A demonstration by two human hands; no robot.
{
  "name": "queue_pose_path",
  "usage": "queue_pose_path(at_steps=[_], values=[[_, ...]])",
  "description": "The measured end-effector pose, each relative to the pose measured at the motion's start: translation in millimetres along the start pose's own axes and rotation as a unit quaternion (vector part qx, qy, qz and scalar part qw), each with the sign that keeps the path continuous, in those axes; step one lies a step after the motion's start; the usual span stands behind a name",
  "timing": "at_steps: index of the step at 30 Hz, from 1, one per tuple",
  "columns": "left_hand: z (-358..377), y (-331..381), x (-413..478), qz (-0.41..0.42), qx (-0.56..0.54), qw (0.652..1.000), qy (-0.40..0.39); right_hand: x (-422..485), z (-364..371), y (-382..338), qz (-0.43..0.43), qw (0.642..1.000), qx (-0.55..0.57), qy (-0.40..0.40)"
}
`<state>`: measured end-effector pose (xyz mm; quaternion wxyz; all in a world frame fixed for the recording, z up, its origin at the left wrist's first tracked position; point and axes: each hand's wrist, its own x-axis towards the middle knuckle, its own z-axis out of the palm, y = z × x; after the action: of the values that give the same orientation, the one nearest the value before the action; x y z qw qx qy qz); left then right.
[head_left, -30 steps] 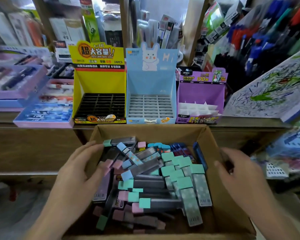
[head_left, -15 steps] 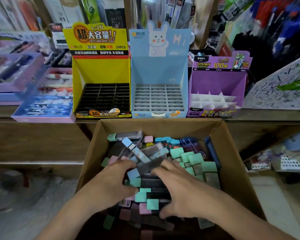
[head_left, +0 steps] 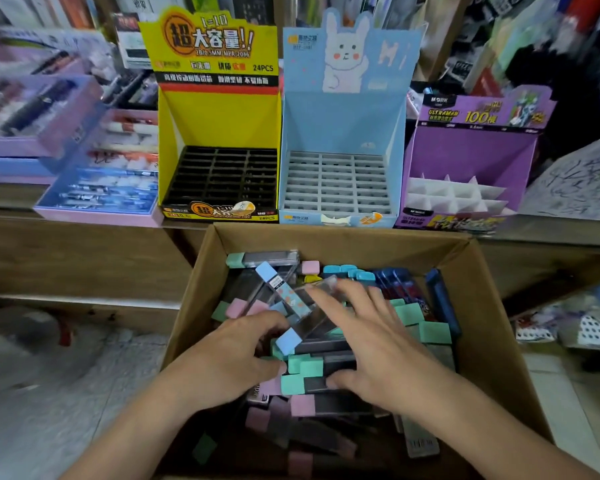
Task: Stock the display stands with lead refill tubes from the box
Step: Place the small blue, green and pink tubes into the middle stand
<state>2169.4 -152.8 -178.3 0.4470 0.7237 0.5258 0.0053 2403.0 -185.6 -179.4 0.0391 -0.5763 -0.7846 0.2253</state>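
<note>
A brown cardboard box (head_left: 492,306) in front of me is heaped with several lead refill tubes (head_left: 329,381), dark with green, pink or blue caps. My left hand (head_left: 232,358) and my right hand (head_left: 371,344) both lie in the pile, fingers spread over the tubes. A blue-capped tube (head_left: 291,341) lies between the two hands, touched by both; no firm grip shows. Behind the box stand three empty display stands on a wooden counter: a yellow stand (head_left: 219,133), a light blue rabbit stand (head_left: 343,140) and a purple stand (head_left: 471,157).
Purple and blue trays of pens (head_left: 97,178) lie left of the yellow stand. A scribbled white board (head_left: 575,181) leans at the right. Shelves of stationery fill the background. Tiled floor shows on both sides of the box.
Both hands came from the box's sides into the middle of the pile and have pushed a little further toward the back. The view has closed in on the box.
</note>
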Motion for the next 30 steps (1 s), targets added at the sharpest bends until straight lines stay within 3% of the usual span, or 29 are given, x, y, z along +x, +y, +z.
queue_pose_path(at_steps=[6, 15, 19, 27, 30], values=[[-0.2, 5.3, 0.1, -0.012, 0.000, 1.000, 0.014, 11.6, -2.2, 4.6, -0.065, 0.997, -0.035, -0.027], [-3.3, 10.1, 5.7, -0.025, -0.094, 0.994, 0.056, 17.2, -1.7, 6.4, -0.061, 0.998, -0.010, -0.008], [-6.6, 13.4, 6.2, -0.009, -0.171, 0.982, 0.086, 16.4, -3.7, 6.3, -0.041, 0.997, 0.069, -0.012], [-17.4, 23.8, 8.8, -0.019, -0.297, 0.952, 0.071, 20.5, -1.7, 10.8, 0.045, 0.977, 0.203, -0.054], [-19.4, 31.0, 10.6, -0.017, -0.342, 0.937, 0.071, 23.0, -3.6, 6.7, 0.064, 0.949, 0.308, -0.034]])
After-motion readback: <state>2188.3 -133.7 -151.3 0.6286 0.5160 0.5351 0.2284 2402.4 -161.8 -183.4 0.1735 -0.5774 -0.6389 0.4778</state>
